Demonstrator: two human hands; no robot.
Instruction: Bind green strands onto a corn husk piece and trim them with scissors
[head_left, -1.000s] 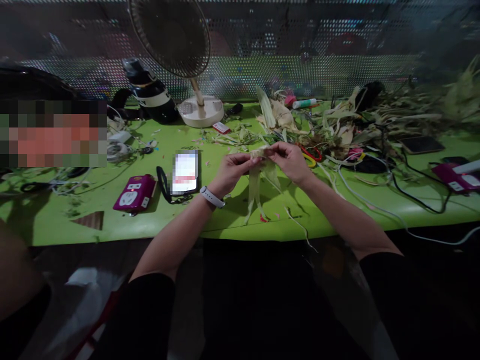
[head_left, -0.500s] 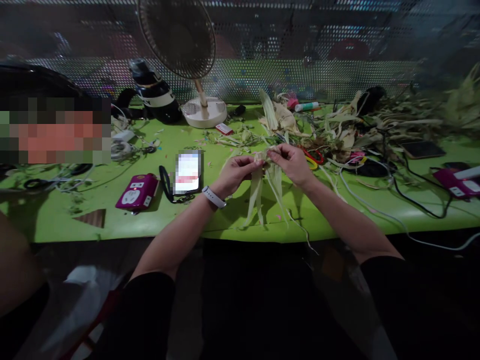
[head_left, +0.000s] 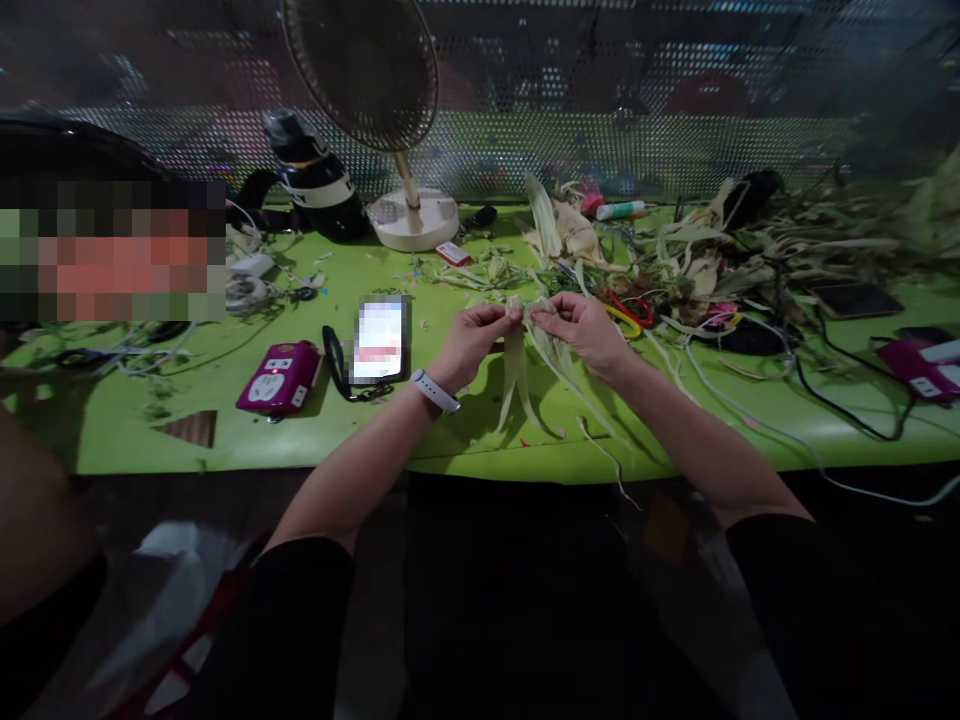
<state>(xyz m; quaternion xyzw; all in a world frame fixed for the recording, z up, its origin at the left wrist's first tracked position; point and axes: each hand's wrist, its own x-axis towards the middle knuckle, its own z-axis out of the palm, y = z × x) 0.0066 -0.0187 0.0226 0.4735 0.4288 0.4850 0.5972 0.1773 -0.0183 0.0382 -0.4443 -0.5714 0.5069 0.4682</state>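
Pale strips of corn husk [head_left: 514, 375] hang from my two hands over the green table [head_left: 450, 455]. My left hand [head_left: 478, 338], with a white band on its wrist, pinches the gathered top of the husk between thumb and fingers. Just to the right, my right hand [head_left: 574, 325] grips another part of the husk, with its thumb pressed on the bunch. The long strip ends dangle down toward the table's front edge. How the husk is folded between the fingertips is too small to make out. A thin loose strip [head_left: 609, 458] lies below my right hand.
Dried husks [head_left: 694, 265] are heaped at the back right, with yellow-and-red-handled scissors [head_left: 626, 318] before them. Left of my hands lie a lit phone [head_left: 379, 340] and a purple power socket [head_left: 279, 378]. A fan [head_left: 416, 220] and black bottle [head_left: 319, 190] stand behind. A person sits at left.
My hands have drawn slightly apart at the fingertips, and the strips under my right hand now slant off to the right. The view has shifted a little.
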